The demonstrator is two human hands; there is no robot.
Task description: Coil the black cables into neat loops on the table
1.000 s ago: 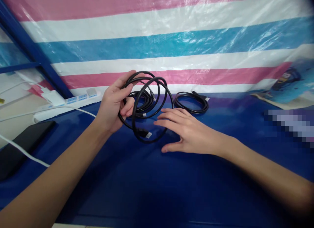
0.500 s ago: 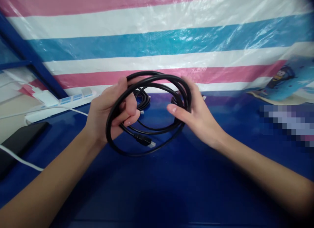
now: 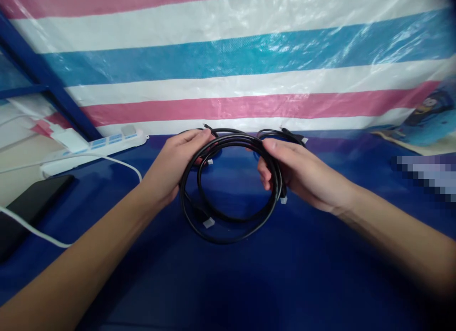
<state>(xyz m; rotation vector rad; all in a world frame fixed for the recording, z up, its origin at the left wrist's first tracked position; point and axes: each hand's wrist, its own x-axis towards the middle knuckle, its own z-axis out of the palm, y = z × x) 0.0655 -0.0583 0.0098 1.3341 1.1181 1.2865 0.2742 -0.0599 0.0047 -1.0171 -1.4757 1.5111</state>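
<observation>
A coiled black cable (image 3: 231, 226) hangs as a loose ring above the blue table (image 3: 228, 274). My left hand (image 3: 174, 167) grips the coil's left side with fingers curled round the strands. My right hand (image 3: 302, 172) is closed round its right side. One plug end (image 3: 208, 222) dangles at the lower left of the ring, another (image 3: 283, 199) sticks out below my right hand. Behind my hands lie two more coiled black cables (image 3: 285, 134), mostly hidden.
A white power strip (image 3: 96, 148) with a white cord (image 3: 32, 229) lies at the back left, by a dark flat object (image 3: 24, 212). A striped plastic sheet (image 3: 228, 60) hangs behind the table. A blue printed item (image 3: 425, 119) sits at the far right.
My right hand rose from the table and took hold of the coil's right side. Both hands then lowered the coil and turned it into a flatter ring.
</observation>
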